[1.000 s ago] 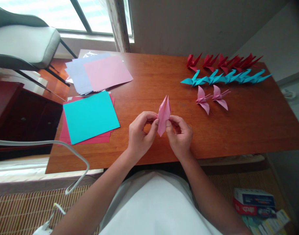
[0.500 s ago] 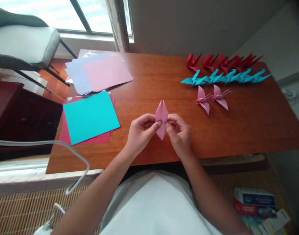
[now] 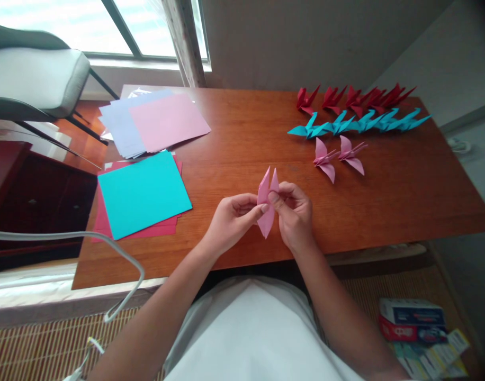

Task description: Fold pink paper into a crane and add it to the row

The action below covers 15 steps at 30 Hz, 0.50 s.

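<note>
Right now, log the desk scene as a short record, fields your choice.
Left hand: pinching folded pink paper on its left side
Right hand: pinching the same paper on its right side, thumb on top
Paper shape: two narrow points away from the wearer, one broader point towards them
Finished rows, right of table: red cranes at back, turquoise cranes in middle, two pink cranes in front
Flat sheets, left: pink sheet over lavender sheets; nearer, turquoise sheet over red sheets
</note>
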{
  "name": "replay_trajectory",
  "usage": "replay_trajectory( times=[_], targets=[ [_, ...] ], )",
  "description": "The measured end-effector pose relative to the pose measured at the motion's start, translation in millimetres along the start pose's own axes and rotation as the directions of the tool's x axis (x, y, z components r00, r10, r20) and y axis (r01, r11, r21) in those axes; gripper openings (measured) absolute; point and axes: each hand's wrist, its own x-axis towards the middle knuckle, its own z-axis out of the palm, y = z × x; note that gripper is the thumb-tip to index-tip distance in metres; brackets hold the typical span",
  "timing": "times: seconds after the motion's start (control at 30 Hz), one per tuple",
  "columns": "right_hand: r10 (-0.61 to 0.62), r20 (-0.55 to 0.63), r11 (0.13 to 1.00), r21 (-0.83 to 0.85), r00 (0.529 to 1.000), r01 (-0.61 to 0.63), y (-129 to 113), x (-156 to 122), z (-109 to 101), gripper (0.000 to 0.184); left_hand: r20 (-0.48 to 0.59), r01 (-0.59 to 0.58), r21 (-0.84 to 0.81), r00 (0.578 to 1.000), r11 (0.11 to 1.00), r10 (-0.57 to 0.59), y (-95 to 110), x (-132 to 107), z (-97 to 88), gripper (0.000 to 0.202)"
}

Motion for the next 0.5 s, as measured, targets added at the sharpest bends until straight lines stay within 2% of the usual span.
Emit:
replay_trajectory(
  times=[0.13, 0.3, 0.37, 0.5],
  targets=[
    [0.040, 0.068, 0.999, 0.034, 0.997, -0.043, -3.4, 0.9, -1.8, 0.018, -0.030, -0.013, 0.036, 0.999, 0.999, 0.014, -2.7, -0.4, -1.2, 0.029],
    [0.115, 0.209, 0.990, -0.102, 0.971, -0.095, -15.8, 9.1, -6.5, 0.029, 0.000, -0.023, 0.085, 1.000, 0.996, 0.023, -4.8, -0.7, 0.0, 0.030],
    [0.092, 0.216, 0.990, -0.121, 0.972, -0.067, -19.2, 14.1, -7.2, 0.033, 0.005, -0.022, 0.096, 1.000, 0.995, 0.022, -4.0, -0.7, 0.7, 0.028],
    [0.011, 0.175, 0.996, -0.084, 0.984, 0.003, -20.8, 23.1, -6.0, 0.028, 0.010, -0.020, 0.127, 1.000, 0.992, 0.019, -2.4, -1.1, 0.8, 0.025]
  ],
)
